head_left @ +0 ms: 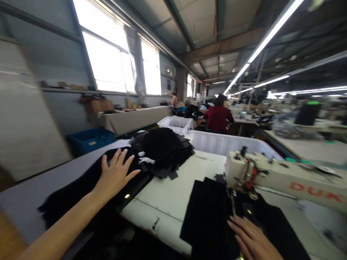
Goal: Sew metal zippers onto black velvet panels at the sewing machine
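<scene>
The right-hand cloth [207,216] and the left-hand cloth [73,193] are both plain black; the heap of pieces [164,146] is black too, flecked with white scraps [146,160]. A small stud [127,196] shines gold. The sewing machine [273,173] is cream with red lettering [316,191], the desk [168,196] a pale greenish white, the crate [230,143] white, the bin [90,141] blue, and a co-worker's top [218,118] plain maroon

Single head view: behind and above left hand [116,175] and right hand [253,236], facing forward, slightly down. Hands and machine [271,177] near; windows [104,61] far beyond left hand.
</scene>
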### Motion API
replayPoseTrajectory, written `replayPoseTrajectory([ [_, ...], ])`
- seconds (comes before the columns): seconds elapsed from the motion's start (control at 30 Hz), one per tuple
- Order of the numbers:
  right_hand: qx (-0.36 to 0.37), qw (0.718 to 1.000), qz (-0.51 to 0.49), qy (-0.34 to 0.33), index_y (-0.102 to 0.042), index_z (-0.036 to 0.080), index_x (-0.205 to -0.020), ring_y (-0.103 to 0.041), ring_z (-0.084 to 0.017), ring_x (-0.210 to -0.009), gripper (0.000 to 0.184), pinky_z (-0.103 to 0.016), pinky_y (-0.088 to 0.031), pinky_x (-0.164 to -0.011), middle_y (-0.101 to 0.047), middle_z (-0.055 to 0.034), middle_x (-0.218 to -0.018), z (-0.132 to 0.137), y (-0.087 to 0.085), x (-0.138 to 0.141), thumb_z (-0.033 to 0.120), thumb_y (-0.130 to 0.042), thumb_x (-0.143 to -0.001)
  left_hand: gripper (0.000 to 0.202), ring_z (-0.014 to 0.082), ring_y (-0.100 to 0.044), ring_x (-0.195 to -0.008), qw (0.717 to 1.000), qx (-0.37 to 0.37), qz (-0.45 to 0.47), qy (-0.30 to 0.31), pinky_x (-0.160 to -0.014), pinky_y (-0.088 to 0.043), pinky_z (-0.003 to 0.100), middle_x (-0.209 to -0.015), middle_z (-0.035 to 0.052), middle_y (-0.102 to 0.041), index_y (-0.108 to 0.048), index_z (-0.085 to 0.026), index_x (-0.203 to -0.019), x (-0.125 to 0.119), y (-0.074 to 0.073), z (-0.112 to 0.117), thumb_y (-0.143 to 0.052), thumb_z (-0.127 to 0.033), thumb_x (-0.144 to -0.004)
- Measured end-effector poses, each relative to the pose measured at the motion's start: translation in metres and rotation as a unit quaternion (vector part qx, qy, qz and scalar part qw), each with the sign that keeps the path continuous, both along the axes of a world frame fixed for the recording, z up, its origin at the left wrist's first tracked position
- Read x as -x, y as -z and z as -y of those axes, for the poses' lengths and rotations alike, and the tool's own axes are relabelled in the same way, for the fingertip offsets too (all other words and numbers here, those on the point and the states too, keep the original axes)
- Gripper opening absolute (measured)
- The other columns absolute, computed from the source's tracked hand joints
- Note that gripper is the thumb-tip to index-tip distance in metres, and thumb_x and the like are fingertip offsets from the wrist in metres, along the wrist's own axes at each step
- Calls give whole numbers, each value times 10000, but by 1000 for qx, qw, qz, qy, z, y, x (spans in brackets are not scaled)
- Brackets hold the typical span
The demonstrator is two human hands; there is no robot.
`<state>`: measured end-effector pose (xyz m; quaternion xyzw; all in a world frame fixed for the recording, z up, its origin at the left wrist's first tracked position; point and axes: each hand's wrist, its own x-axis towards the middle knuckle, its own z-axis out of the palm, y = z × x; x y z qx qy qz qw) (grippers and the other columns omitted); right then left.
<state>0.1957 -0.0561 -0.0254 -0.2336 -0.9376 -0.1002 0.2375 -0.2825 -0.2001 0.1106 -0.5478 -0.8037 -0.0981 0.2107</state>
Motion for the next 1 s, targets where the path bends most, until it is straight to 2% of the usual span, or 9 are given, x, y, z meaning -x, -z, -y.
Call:
replayPoseTrajectory([
  [0.07,45,998,12,31,-606,281,-1307,-603,-226,-1203,344,-420,-521,-1012,-627,-40,-1323,17,-17,2,291,-497,-980,536,349,-295,-1428,992,-2,-5,129,-1147,-250,571,-1518,95,-415,-575,-214,-1331,-58,23,-11,-482,-556,-928],
  [0.13,102,992,-3,73,-586,233,-1321,-551,-242,-1263,351,-466,-473,-1059,-589,-75,-1367,33,-29,6,273,-486,-987,586,304,-507,-1294,947,-13,2,320,-1037,-475,444,-1441,69,-520,-503,-254,-1402,-125,49,-17,-570,-534,-892],
  [0.2,150,982,-30,114,-584,206,-1309,-544,-241,-1267,342,-472,-448,-1083,-602,-88,-1342,48,-34,7,255,-484,-986,751,294,-520,-1285,895,16,17,445,-1010,-511,397,-1451,75,-510,-398,-239,-1475,-188,73,-18,-670,-488,-820],
  [0.33,206,969,-48,126,-486,190,-1396,-462,-272,-1339,493,-494,-404,-1115,-538,-105,-1411,75,-30,-11,284,-589,-923,849,316,-506,-1297,848,13,38,528,-1076,-450,443,-1430,132,-525,-308,-147,-1512,-262,104,-30,-695,-354,-786],
  [0.47,225,967,-46,107,-342,171,-1491,-418,-293,-1367,785,-520,-329,-1158,-496,-121,-1448,85,-23,-21,338,-720,-824,534,261,-537,-1265,838,31,95,536,-1079,-455,406,-1375,97,-578,-456,-166,-1425,-265,117,-50,-561,-211,-904],
  [0.57,227,966,-60,110,-369,171,-1472,-471,-274,-1318,775,-532,-257,-1189,-548,-115,-1383,82,-21,-15,363,-740,-820,381,200,-571,-1227,836,57,175,516,-1029,-506,328,-1314,41,-623,-539,-243,-1361,-254,116,-57,-435,-192,-998],
  [0.67,229,965,-57,114,-441,201,-1424,-495,-258,-1284,651,-534,-263,-1186,-577,-89,-1337,77,-23,-11,332,-718,-849,374,193,-559,-1244,829,79,197,518,-1033,-501,323,-1321,25,-618,-538,-272,-1371,-249,111,-59,-428,-225,-1017],
  [0.8,207,971,-46,107,-492,217,-1379,-510,-258,-1257,505,-567,-285,-1166,-609,-71,-1297,74,-27,-11,259,-646,-899,449,214,-489,-1320,827,76,138,539,-1136,-370,431,-1400,48,-560,-455,-228,-1446,-253,108,-54,-431,-176,-1001],
  [1.0,170,982,-24,77,-444,169,-1418,-533,-253,-1224,509,-570,-296,-1161,-629,-98,-1245,78,-31,-4,71,-463,-918,559,211,-471,-1339,823,91,127,546,-1125,-395,393,-1448,60,-517,-409,-190,-1477,-262,114,-48,-430,-73,-930],
])
